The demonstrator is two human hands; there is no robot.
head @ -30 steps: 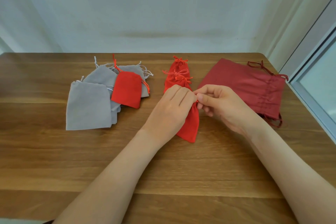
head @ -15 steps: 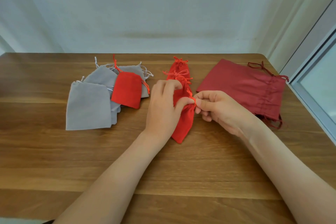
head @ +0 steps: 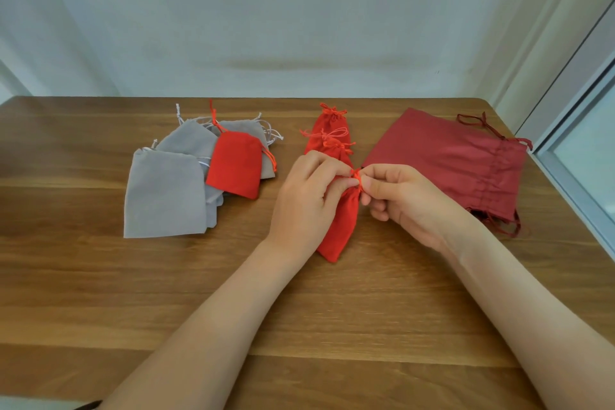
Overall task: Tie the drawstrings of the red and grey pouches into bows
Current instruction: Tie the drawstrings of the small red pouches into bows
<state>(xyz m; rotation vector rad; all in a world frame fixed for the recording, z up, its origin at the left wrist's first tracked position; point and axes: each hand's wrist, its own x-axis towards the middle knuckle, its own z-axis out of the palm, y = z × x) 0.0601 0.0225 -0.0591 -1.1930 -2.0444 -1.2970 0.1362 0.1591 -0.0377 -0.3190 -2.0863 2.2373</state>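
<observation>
While the red pouch lies on the table, left hand and right hand pinch its drawstring between curled fingertips.

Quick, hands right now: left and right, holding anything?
Left hand: pinches the drawstring of the red pouch.
Right hand: pinches the same drawstring.

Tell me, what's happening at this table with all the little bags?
A person is tying a bow on a small red pouch lying on the wooden table. The left hand and right hand both pinch its drawstring at the neck. Behind it lie tied red pouches. On the left, a pile of grey pouches and one untied red pouch wait.
</observation>
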